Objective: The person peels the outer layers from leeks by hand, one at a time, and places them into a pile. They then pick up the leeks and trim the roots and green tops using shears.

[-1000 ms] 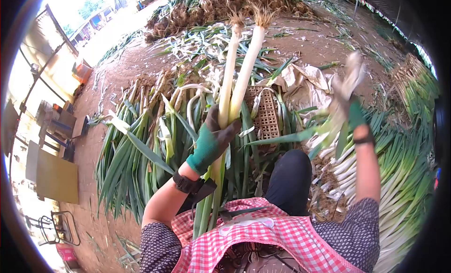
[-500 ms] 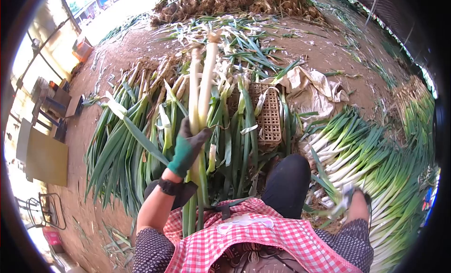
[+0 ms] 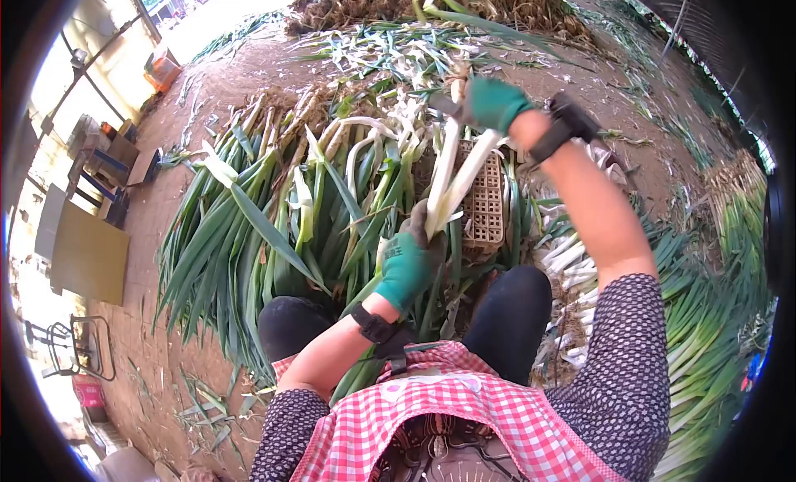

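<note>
My left hand (image 3: 406, 265), in a green glove with dark fingertips, is closed around a pair of leeks (image 3: 469, 182). Their white shafts point up and away, tilted right, and the green leaves run down under my forearm. At their root ends is my right hand (image 3: 497, 107), also gloved, its fingers closed around a small knife whose dark blade (image 3: 445, 105) sticks out to the left, close across the root of one leek. The knife's handle is hidden in the glove. A loose leek leaf (image 3: 489, 24) hangs in the air beyond.
Untrimmed leeks (image 3: 240, 208) lie heaped before my knees, beside a brown plastic crate (image 3: 482, 202). Cleaned leeks (image 3: 696, 324) are spread at the right. Behind, stripped leaves (image 3: 373, 55) litter the ground near a pile of roots (image 3: 356, 5). A board (image 3: 89, 258) stands left.
My left hand has shifted right, tilting the leeks to the right. My right hand has swung up from the lower right to their root ends. A leaf now appears in the air at the top.
</note>
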{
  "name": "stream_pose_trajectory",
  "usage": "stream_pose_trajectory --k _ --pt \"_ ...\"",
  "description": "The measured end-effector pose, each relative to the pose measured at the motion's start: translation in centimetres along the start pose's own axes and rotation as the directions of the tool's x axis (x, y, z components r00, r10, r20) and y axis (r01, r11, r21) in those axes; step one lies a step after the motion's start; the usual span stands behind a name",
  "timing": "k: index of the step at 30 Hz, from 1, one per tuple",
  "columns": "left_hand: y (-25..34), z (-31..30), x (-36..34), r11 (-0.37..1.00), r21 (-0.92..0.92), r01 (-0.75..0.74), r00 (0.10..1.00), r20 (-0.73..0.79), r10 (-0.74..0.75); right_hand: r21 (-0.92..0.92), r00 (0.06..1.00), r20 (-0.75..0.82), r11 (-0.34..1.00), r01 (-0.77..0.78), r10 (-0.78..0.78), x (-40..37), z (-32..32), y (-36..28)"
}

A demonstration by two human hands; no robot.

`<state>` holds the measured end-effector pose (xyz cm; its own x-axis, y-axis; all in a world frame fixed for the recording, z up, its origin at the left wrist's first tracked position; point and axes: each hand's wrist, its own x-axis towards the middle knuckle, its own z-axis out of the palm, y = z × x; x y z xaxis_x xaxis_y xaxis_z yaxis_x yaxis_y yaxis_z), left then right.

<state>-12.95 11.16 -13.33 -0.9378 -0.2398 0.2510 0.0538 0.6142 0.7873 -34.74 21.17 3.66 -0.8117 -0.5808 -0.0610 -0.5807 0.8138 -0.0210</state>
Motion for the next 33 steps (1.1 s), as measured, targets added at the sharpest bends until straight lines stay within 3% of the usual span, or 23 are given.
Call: stream_pose_trajectory --k 1,3,4,7,10,14,17,18,21,22,25,27,28,29,30,31,32,33 --pt "0.6 0.1 -0.1 0.993 0.115 0.033 0.999 0.024 -0.036 -0.092 0.979 -0.204 0.996 0.009 -0.027 0.1 3.6 0.3" --pt "0.8 0.7 -0.8 0.996 0.081 0.03 0.997 0.063 -0.035 -0.206 0.977 -0.213 0.978 -0.024 -0.021 -0.4 6.3 0.2" --pt "0.9 0.9 -1.0 0.996 0.085 0.014 0.997 0.074 -0.02 -0.222 0.983 -0.172 0.97 -0.097 0.059 -0.7 6.4 -0.1" --pt "1.2 0.9 -1.2 0.996 0.089 -0.012 0.994 0.106 0.002 -0.131 0.979 -0.159 0.98 -0.147 0.126 -2.6 4.7 0.5" --pt "1.5 0.7 -1.4 0.995 0.09 -0.037 0.993 0.115 0.027 -0.169 0.968 -0.165 0.961 -0.217 0.19 -2.0 4.6 2.5" --pt "1.3 1.0 -1.4 0.992 0.105 -0.067 0.992 0.112 0.055 0.253 0.953 0.145 0.922 -0.294 0.265 -1.3 2.4 4.1" --pt "1.1 0.7 -1.2 0.995 0.088 -0.056 0.994 0.098 0.047 0.32 0.995 0.068 0.943 -0.094 0.076 -1.3 2.1 5.2" --pt "1.0 0.5 -1.2 0.996 0.075 -0.052 0.995 0.091 0.045 0.621 0.974 0.142 0.751 -0.226 0.176 -1.4 2.2 5.2" --pt "1.2 -0.4 -1.0 0.999 0.045 -0.015 0.993 0.121 0.01 0.763 0.993 -0.118 0.643 0.073 0.027 -1.5 2.6 8.5" --pt "1.3 -0.6 -0.8 1.0 0.009 -0.016 0.993 0.119 0.014 0.987 0.949 0.082 0.108 -0.12 0.305 -3.6 0.2 5.7" --pt "1.3 -1.2 -0.3 0.99 -0.138 -0.013 0.991 0.127 0.03 0.922 0.996 -0.074 -0.385 0.048 -0.053 -3.2 0.1 12.2" --pt "0.8 -1.7 -0.1 0.959 -0.284 0.004 0.988 0.15 0.041 0.716 0.883 -0.378 -0.692 0.089 -0.278 -3.8 -1.1 17.9" --pt "0.6 -2.3 -0.1 0.978 -0.179 0.103 0.978 0.196 -0.068 0.646 0.886 -0.42 -0.75 0.14 -0.197 -5.3 -1.7 20.4" --pt "-1.3 -1.9 -0.1 0.913 -0.323 0.251 0.949 0.269 -0.166 0.569 0.884 -0.454 -0.799 0.195 -0.108 -6.9 -2.1 22.6" --pt "-3.0 -1.6 0.1 0.879 -0.404 0.252 0.95 0.274 -0.147 0.772 0.955 -0.285 -0.571 0.28 0.083 -7.9 -1.0 24.6" --pt "-4.2 -1.8 0.2 0.839 -0.482 0.254 0.952 0.279 -0.128 0.921 0.935 -0.157 -0.293 0.255 0.318 -8.6 1.3 26.2" --pt "-4.6 -2.4 0.3 0.74 -0.593 0.317 0.933 0.334 -0.132 0.992 0.826 -0.093 -0.016 0.123 0.556 -9.2 3.9 27.1" --pt "-4.7 -2.9 0.5 0.709 -0.636 0.306 0.937 0.335 -0.104 0.974 0.885 -0.014 0.207 -0.094 0.466 -9.7 6.9 24.7"
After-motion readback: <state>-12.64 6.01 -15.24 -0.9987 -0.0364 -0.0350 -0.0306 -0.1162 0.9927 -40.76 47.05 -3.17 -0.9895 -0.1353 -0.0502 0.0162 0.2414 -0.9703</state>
